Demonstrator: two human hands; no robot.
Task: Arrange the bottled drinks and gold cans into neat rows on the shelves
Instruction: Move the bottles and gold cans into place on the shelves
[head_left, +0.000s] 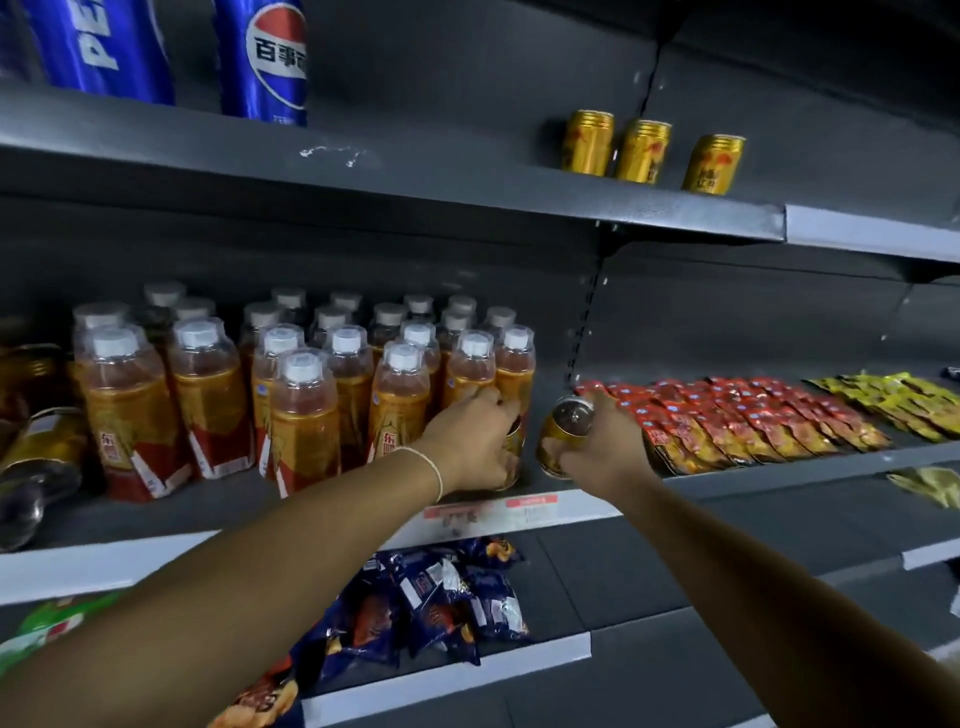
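Collecting strays, prob. L hand (470, 441) fingers curl round gold can (513, 457); R hand (605, 441) clamps tilted can (558, 436). Next: lift both to upper can row (644, 150).

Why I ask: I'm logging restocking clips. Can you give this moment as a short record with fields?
left hand: grips a gold can at the front of the middle shelf, just right of the bottled drinks
right hand: grips a second gold can, tilted, top toward the camera
upper shelf: three gold cans upright, loosely in line
right of the hands: red snack packets lying in rows
bottled drinks: white-capped, clustered in uneven rows
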